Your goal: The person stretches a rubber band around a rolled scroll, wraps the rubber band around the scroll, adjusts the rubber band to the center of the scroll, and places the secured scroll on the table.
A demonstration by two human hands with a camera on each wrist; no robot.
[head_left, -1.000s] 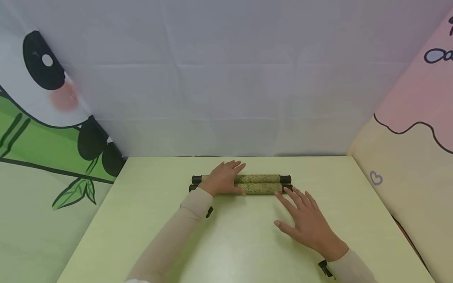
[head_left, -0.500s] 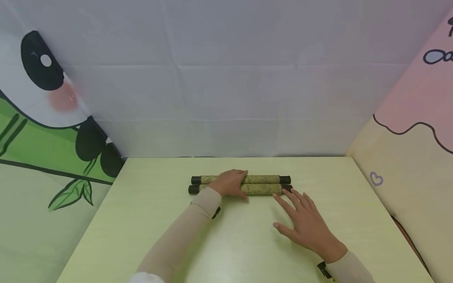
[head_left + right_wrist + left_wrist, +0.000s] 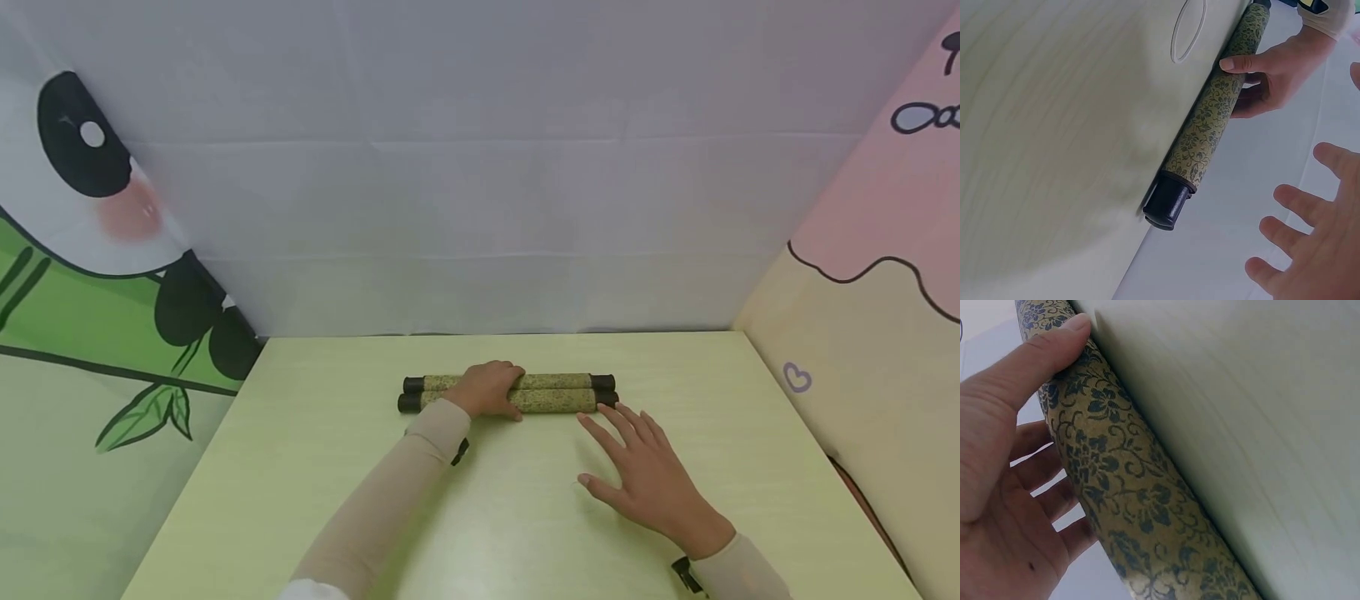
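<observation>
A rolled-up scroll, its patterned gold-green cover split into a front roll (image 3: 558, 402) and a rear roll (image 3: 558, 381), lies crosswise on the table. Black knobs cap its ends; one knob (image 3: 1168, 203) shows large in the right wrist view. Across its middle, my left hand (image 3: 489, 390) grips both rolls, thumb on the near side and fingers over the far side. The left wrist view shows dark floral print on the scroll (image 3: 1122, 462) under the thumb. My right hand (image 3: 648, 483) is spread with nothing in it, fingertips close by the right-hand knobs.
The pale yellow table (image 3: 525, 533) runs back to a grey-white cloth wall (image 3: 480, 183). Printed panels stand at both sides: a panda design (image 3: 82, 133) on the left, pink and cream (image 3: 862, 275) on the right. A thin white loop (image 3: 1176, 47) shows over the tabletop.
My left hand has slid a little right and closed down from reaching over the scroll to gripping it. The scroll and my right hand have hardly moved.
</observation>
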